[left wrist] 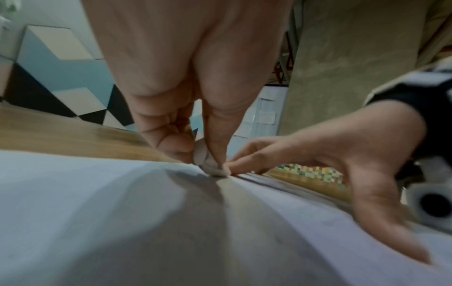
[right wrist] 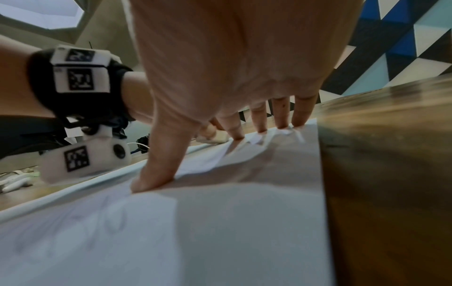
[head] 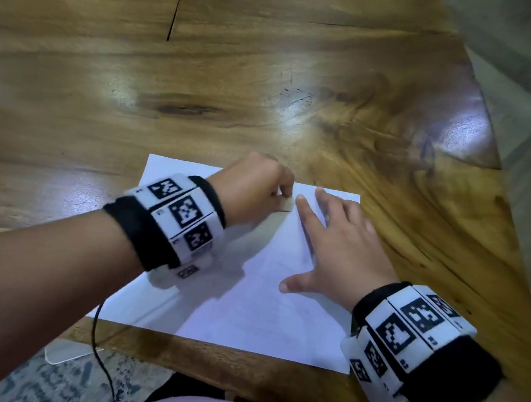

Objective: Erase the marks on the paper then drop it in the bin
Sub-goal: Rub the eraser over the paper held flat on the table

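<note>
Paper (head: 247,312), a white sheet with faint pencil loops near its close edge, lies flat on the wooden counter (head: 204,81), its near edge just over the counter's front lip. The left hand (head: 255,187) pinches a small worn eraser (left wrist: 215,170) between thumb and fingertips, pressed to the sheet near the far edge. The right hand (head: 334,246) lies spread, fingers straight, pinning the sheet's right side. Bare counter stretches far beyond and left.
</note>
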The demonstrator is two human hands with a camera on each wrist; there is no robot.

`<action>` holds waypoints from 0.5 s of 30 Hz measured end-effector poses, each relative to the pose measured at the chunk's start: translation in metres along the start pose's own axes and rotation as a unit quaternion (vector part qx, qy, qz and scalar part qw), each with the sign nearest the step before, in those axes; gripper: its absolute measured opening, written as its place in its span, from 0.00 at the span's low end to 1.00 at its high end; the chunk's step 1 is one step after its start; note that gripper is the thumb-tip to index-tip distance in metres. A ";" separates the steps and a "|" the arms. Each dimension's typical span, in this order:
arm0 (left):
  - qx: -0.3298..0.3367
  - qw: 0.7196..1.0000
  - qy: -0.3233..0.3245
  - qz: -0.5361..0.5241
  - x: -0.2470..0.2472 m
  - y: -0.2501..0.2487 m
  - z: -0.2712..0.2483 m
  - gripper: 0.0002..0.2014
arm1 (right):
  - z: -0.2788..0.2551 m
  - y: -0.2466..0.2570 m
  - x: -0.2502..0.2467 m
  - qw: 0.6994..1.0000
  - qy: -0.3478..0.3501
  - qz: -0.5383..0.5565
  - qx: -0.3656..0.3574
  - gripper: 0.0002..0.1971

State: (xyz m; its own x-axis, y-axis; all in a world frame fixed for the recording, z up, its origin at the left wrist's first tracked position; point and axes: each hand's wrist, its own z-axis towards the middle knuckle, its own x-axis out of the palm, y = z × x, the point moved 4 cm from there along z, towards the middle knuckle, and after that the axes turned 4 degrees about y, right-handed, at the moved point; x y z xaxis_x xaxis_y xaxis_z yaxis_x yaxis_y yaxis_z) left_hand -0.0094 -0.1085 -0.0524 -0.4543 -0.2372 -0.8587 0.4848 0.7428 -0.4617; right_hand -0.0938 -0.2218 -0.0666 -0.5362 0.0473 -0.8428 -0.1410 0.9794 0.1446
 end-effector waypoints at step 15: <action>0.023 1.000 0.010 0.015 0.005 -0.004 0.001 0.04 | 0.001 -0.001 0.001 1.000 0.001 -0.001 0.000 0.62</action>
State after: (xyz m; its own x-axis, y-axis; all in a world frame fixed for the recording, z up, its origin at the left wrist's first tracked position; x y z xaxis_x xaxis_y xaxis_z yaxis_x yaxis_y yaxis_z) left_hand -0.0127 -0.1132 -0.0549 -0.4540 -0.2017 -0.8678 0.5324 0.7196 -0.4458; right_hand -0.0935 -0.2221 -0.0678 -0.5369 0.0444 -0.8425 -0.1419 0.9796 0.1420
